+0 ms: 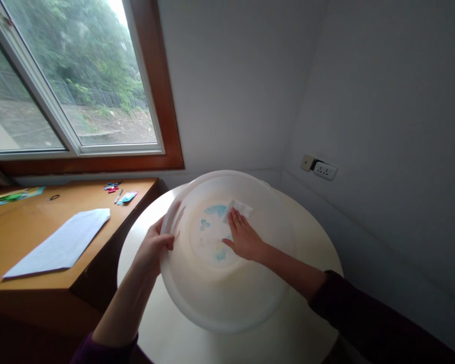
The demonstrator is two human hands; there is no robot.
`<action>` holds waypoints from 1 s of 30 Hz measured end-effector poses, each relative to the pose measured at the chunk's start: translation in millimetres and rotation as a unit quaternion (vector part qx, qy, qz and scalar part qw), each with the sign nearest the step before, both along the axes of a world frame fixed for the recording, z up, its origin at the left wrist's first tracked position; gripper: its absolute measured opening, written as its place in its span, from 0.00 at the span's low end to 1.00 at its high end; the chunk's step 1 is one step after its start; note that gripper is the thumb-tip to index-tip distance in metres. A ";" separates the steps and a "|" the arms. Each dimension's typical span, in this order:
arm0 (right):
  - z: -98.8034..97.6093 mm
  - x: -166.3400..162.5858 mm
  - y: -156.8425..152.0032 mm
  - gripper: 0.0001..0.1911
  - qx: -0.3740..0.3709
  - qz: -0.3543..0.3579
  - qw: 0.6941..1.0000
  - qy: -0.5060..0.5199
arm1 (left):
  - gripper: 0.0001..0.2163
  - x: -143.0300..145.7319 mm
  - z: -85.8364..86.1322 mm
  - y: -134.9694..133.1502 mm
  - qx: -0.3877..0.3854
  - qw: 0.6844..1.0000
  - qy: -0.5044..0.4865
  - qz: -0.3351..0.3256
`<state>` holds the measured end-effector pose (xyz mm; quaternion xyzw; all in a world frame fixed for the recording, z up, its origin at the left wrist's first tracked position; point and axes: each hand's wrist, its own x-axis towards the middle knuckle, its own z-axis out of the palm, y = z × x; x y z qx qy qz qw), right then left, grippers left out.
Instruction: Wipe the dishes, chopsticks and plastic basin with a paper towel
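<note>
Left hand (155, 247) grips the rim of the translucent plastic basin (227, 298) over the round white table (314, 237). Right hand (247, 239) open — fingers spread, pressing white cloth (244, 208) on the basin's bottom.

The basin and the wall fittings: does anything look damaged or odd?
On the wall, a dark gap shows between the beige plate and the white socket, which may sit loose. The basin shows no obvious damage.
</note>
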<state>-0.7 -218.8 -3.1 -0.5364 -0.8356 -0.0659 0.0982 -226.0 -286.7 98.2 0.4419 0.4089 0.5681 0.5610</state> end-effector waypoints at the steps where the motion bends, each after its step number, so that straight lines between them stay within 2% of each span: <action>1: 5.0 -11.6 1.2 0.41 0.009 0.022 1.000 0.001 | 0.41 1.4 0.8 -1.4 0.003 1.000 0.001 0.001; 4: 12.2 -43.2 -5.3 0.41 0.025 0.097 0.995 0.006 | 0.41 5.1 2.8 -4.8 0.011 1.000 0.004 0.007; 7: 5.3 -57.9 -24.6 0.40 0.035 0.195 0.980 0.001 | 0.41 5.4 2.0 -6.7 0.020 1.000 0.002 0.013; 11: -7.6 -48.4 -46.5 0.32 0.031 0.313 0.948 -0.041 | 0.41 2.9 -1.0 -9.2 0.028 0.999 0.011 0.025; 15: 4.2 -42.6 -35.6 0.29 0.062 0.355 0.930 -0.072 | 0.40 6.1 0.9 -15.0 0.036 0.999 0.009 0.004; 18: 25.7 -47.0 -10.7 0.30 0.110 0.305 0.945 -0.043 | 0.40 10.1 4.2 -20.2 0.041 0.999 0.009 -0.016; 20: 35.6 -44.8 6.1 0.31 0.128 0.240 0.962 -0.019 | 0.39 11.0 5.0 -23.2 0.039 0.999 0.014 -0.017; 22: 36.0 -34.9 18.2 0.31 0.121 0.149 0.981 0.006 | 0.38 10.0 4.1 -25.3 0.039 0.999 0.018 -0.009; 26: 9.4 -6.5 15.9 0.33 0.035 -0.029 0.998 0.044 | 0.37 6.9 0.0 -27.1 0.040 0.999 0.016 0.017; 30: -20.8 -1.3 -21.9 0.39 -0.079 -0.130 0.988 0.036 | 0.36 8.8 -0.6 -28.4 0.036 0.999 0.008 0.028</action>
